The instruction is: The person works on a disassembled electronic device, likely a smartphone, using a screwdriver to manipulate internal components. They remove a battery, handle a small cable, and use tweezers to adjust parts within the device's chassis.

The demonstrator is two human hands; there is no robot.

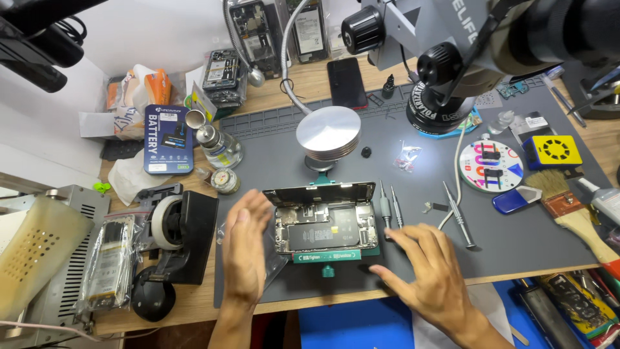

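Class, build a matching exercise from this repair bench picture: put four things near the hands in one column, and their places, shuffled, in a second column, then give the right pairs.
Things:
1. opened phone
2. screwdrivers
3. paintbrush
4. tape dispenser

Places:
A. at the far right of the grey mat
B. clamped in a green holder between the left hand and the right hand
C. off the mat's left edge, on the wooden bench
D. lying just right of the phone

Pairs: 1-B, 2-D, 3-A, 4-C
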